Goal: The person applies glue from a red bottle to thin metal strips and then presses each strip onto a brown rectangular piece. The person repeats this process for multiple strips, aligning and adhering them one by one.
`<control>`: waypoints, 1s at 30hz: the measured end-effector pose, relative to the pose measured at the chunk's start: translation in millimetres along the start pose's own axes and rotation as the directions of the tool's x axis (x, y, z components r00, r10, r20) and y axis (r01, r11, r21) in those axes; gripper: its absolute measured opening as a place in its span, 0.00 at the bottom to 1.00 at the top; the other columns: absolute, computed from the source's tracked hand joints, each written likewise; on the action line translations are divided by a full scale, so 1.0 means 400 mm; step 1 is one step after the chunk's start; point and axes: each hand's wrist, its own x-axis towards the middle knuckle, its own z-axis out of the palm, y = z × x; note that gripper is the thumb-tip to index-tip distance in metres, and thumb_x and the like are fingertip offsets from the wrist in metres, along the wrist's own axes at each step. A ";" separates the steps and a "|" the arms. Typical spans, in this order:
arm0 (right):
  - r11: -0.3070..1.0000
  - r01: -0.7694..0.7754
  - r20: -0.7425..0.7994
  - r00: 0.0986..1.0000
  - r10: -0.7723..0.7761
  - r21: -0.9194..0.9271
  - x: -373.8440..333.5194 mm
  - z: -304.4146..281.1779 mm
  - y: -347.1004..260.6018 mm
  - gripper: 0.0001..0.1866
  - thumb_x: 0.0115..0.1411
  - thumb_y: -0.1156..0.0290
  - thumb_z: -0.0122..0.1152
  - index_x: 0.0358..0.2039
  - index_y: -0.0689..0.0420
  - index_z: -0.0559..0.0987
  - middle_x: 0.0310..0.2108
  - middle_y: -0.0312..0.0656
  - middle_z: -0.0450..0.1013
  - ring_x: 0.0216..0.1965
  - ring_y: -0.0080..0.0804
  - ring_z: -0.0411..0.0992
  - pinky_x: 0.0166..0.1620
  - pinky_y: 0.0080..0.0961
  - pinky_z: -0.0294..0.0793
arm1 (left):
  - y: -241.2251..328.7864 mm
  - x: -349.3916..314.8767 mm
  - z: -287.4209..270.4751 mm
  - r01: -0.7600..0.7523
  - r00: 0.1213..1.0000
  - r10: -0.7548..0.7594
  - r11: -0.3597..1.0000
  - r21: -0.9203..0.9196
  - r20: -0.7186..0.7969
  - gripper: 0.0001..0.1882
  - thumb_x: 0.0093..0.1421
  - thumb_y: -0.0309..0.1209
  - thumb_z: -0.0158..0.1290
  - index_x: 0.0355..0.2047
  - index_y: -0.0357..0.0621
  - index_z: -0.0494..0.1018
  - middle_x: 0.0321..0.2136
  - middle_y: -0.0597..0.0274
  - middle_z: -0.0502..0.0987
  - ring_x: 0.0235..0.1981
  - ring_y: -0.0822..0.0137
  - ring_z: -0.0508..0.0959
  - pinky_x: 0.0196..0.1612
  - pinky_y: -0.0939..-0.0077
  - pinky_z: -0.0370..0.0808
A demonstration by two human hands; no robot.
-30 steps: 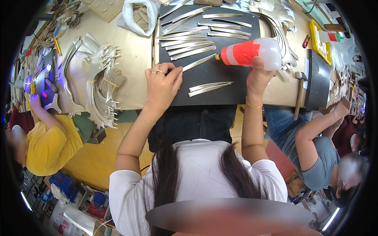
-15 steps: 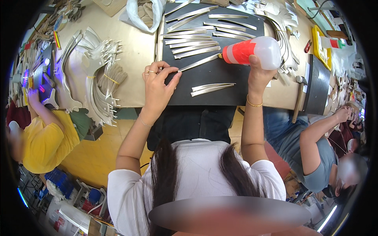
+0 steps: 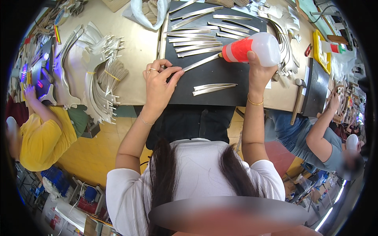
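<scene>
Between thumb and forefinger, my left hand pinches the near end of a thin silvery strip lying slantwise over the black board. My right hand is wrapped round a squeeze bottle, translucent with a red band. The bottle is tipped over, and its nozzle meets the far end of that strip. Beyond it several similar strips lie in rows. A small group of strips rests on the board nearer to me.
Bundled curved pieces lie at left, near a white bag of brown parts. At right are a hammer, more curved pieces and a yellow tray. A person in yellow sits left; another in grey-blue sits right.
My hands keep their hold on the strip and bottle, with the nozzle still at the strip's far end. The person on the right has leaned away and raised an arm.
</scene>
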 end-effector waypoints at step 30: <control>0.855 -0.209 0.062 0.977 0.205 0.475 -0.055 0.126 0.035 0.25 0.61 0.53 0.68 0.48 0.60 0.75 0.41 0.37 0.76 0.38 0.24 0.77 0.39 0.22 0.79 | -0.027 -0.008 0.022 -0.136 0.984 0.148 0.984 0.115 -0.096 0.15 0.49 0.34 0.69 0.37 0.50 0.79 0.43 0.65 0.74 0.46 0.60 0.70 0.49 0.63 0.61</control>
